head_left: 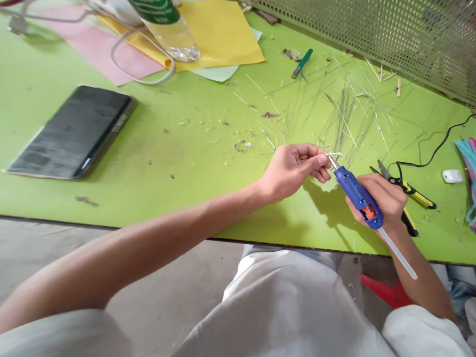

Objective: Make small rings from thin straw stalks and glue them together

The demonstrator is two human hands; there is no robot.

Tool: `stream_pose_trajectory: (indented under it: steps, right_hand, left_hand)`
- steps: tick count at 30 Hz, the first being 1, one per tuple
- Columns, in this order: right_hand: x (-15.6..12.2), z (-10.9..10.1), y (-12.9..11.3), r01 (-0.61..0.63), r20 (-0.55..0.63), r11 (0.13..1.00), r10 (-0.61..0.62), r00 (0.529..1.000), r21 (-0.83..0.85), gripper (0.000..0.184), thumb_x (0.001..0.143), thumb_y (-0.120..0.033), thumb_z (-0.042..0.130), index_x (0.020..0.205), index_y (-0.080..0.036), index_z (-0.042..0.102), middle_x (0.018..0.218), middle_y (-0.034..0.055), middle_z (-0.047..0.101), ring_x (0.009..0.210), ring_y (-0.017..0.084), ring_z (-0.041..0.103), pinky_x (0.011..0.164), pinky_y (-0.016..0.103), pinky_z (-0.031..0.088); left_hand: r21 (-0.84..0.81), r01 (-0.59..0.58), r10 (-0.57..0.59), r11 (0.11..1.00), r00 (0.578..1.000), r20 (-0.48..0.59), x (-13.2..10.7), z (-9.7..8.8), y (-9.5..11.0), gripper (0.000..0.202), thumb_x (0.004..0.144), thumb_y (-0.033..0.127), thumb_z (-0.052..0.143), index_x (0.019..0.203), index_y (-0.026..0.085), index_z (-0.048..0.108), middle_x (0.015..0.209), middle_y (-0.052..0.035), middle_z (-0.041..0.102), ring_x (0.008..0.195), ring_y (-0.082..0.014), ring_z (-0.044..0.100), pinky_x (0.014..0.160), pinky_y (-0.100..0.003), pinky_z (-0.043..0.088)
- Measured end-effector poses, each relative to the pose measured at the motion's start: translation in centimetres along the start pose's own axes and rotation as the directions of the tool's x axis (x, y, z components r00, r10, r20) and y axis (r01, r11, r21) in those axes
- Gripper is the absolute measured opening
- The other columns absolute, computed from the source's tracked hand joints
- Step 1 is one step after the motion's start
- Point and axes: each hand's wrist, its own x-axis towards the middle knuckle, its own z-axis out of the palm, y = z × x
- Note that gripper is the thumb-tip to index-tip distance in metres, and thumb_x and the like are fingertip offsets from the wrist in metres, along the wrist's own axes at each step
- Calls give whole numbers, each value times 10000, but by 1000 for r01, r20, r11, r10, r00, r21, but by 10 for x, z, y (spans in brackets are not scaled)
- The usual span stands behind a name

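Note:
My right hand (385, 198) grips a blue glue gun (357, 196) with an orange trigger; a white glue stick (399, 255) pokes out of its back toward me. The metal nozzle points up-left over the green table (186, 163). My left hand (295, 168) reaches across from the left, fingers pinched right at the nozzle tip, on a small pale thing or a thread of glue that I cannot make out. Both hands hover just above the table near its front edge.
Yellow-handled pliers (412, 193) and a black cord (442, 144) lie right of my right hand, with a small white object (452, 176) beyond. Thin sticks and glue threads (349, 114) litter the back. A dark phone (74, 131) lies left; bottle (171, 27), yellow paper (223, 34), pink paper (100, 49), perforated panel (390, 34) behind.

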Motion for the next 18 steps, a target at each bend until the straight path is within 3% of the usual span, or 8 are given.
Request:
stream_pose_trajectory:
  steps: [4,18]
  right_hand:
    - [-4,1,3,-17,-4,1000,17,1000,-7,49,996,-276,670,949,-261,660,827,36,739,697,199,693,639,328,581]
    - [-5,2,2,-35,3,999,35,999,7,118,945,-225,679,849,-220,611,756,7,659,629,135,586,597,278,481]
  left_hand:
    - [-13,0,0,1000,1000,-1,2,0,-1,578,782,642,941,868,103,750,757,-89,780,662,-168,758,697,-285,659]
    - [27,-22,22,999,1000,19,0,-2,-5,581,790,642,937,913,106,750,749,-87,785,662,-168,757,682,-283,655]
